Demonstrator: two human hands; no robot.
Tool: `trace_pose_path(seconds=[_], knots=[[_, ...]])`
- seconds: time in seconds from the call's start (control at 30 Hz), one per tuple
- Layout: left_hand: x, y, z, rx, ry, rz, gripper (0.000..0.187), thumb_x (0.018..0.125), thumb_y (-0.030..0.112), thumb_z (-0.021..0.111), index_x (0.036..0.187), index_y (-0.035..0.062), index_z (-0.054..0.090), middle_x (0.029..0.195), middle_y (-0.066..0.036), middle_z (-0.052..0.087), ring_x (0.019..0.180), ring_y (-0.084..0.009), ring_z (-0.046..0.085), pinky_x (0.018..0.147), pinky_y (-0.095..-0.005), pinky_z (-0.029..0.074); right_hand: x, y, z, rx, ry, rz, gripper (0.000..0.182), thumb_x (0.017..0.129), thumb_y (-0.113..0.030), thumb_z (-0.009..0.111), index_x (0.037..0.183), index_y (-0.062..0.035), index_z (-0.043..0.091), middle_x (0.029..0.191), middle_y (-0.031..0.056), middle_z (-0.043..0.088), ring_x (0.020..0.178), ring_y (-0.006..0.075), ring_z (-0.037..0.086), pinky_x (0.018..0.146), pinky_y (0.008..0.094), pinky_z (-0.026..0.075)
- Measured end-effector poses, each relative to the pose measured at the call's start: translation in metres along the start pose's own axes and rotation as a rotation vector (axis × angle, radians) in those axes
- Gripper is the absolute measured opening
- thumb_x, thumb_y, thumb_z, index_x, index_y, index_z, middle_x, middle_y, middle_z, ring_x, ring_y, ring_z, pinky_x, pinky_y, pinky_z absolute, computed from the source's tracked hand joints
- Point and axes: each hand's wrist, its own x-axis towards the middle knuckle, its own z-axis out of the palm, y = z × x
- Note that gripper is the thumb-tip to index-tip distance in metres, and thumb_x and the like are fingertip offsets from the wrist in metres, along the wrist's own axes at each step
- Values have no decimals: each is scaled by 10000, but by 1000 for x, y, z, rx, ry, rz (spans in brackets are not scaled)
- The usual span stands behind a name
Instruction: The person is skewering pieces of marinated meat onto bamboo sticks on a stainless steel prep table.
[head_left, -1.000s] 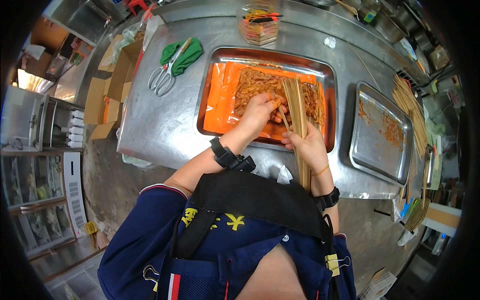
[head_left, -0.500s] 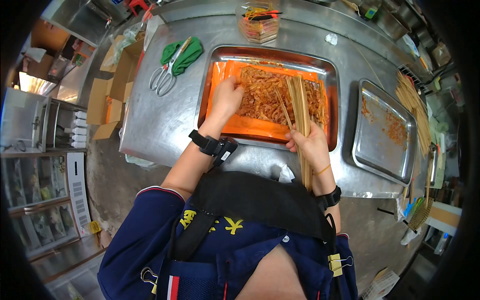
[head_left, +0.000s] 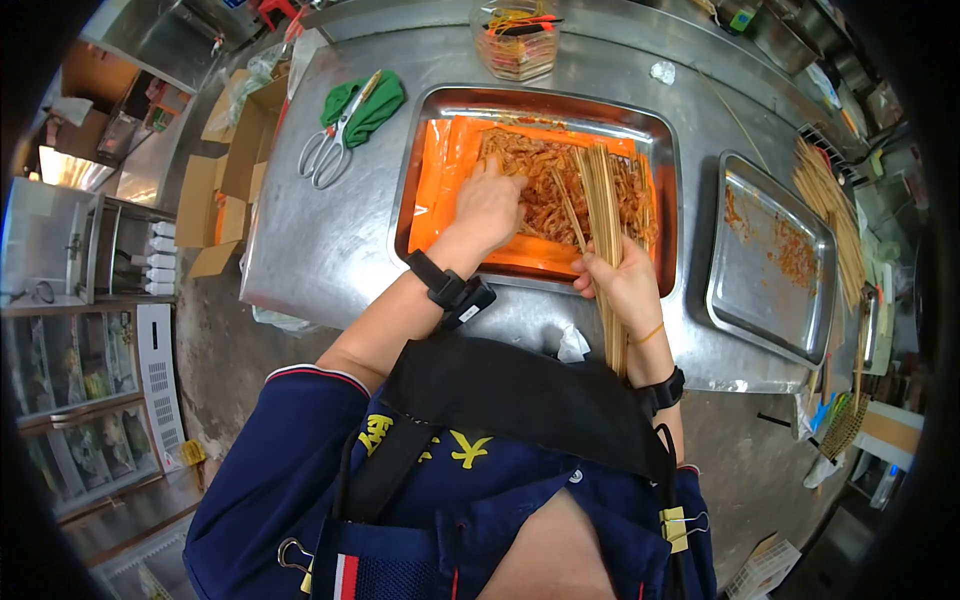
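Note:
My left hand [head_left: 488,208] lies over the left part of a pile of red-sauced sliced meat [head_left: 545,160], its fingers spread and touching the pieces. The meat rests on orange plastic sheeting [head_left: 440,190] inside a deep steel tray [head_left: 404,180]. A thick bundle of bamboo skewers [head_left: 606,200] is gripped in my right hand [head_left: 625,285] at the tray's near right edge. One thin skewer [head_left: 568,208] leans away from the bundle over the meat, its lower end by my right fingertips.
Scissors [head_left: 328,155] lie on a green cloth [head_left: 375,112] to the left. A clear container [head_left: 515,45] stands behind the tray. To the right are a sauce-stained steel tray [head_left: 765,310] and many loose skewers [head_left: 830,220]. Crumpled tissue [head_left: 573,345] sits at the steel table's front edge.
My left hand has moved right from the orange sheeting onto the meat, and its fingers have opened from a curled pose. My right hand keeps its hold on the skewers.

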Motion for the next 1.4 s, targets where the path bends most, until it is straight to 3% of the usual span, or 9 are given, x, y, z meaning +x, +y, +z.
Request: trace_pose_path(seconds=[0.2,0.3,0.4,0.53,0.63,0.8,1.13,1.33,1.4], knots=[[-22,-11,4,41,54,114,229,730,104,610,951,66,655,976,-184,522,975,-356,500,842,-413,412,1,3,-1,-3,5,-2,157,824,-60,544,950,27,509,756,106,613,564,131,589,485,236,484],[-24,-19,-6,-187,15,135,223,739,101,595,943,23,640,982,-193,548,952,-346,528,814,-404,430,1,1,-1,1,0,-5,163,819,-56,545,952,30,508,756,105,612,565,133,590,486,237,484],[-8,-11,-34,-313,-113,-164,217,756,104,578,941,3,628,999,-203,567,950,-332,550,799,-402,439,1,3,-1,11,-3,-3,168,815,-52,546,956,32,508,754,104,611,565,133,590,488,237,483],[12,-15,-10,-138,128,1,319,774,132,571,1079,41,573,1035,-223,569,998,-344,538,848,-417,429,1,2,-1,5,2,-2,164,814,-50,544,953,31,512,754,103,610,563,132,589,489,235,481],[15,-4,2,34,28,-33,386,761,144,582,1132,46,539,1061,-242,557,1030,-367,514,882,-427,413,1,2,0,8,-2,-1,159,815,-51,542,950,30,515,756,102,610,563,130,588,489,234,481],[11,-9,2,47,-3,82,336,741,147,609,1050,17,582,1040,-230,550,1039,-372,500,883,-424,409,1,2,0,8,1,-3,160,815,-54,539,951,28,519,756,102,613,569,130,592,490,234,483],[-9,-27,-17,-194,-58,120,303,700,127,631,959,-25,587,863,-208,561,883,-377,541,773,-410,439,1,3,-2,-5,0,-10,160,807,-54,536,945,24,515,761,103,615,581,136,598,496,243,489],[-28,-22,-39,-272,-155,5,338,700,81,612,1016,-25,558,914,-203,582,883,-355,566,759,-381,454,1,2,-2,0,-7,8,157,809,-52,535,948,19,517,762,101,615,580,131,595,499,241,491],[-28,-29,-32,-342,9,-21,358,706,75,606,1046,-20,548,957,-203,590,908,-348,572,771,-369,459,1,2,-2,-4,-8,5,155,812,-52,535,950,17,517,762,100,615,579,129,594,499,240,491]])
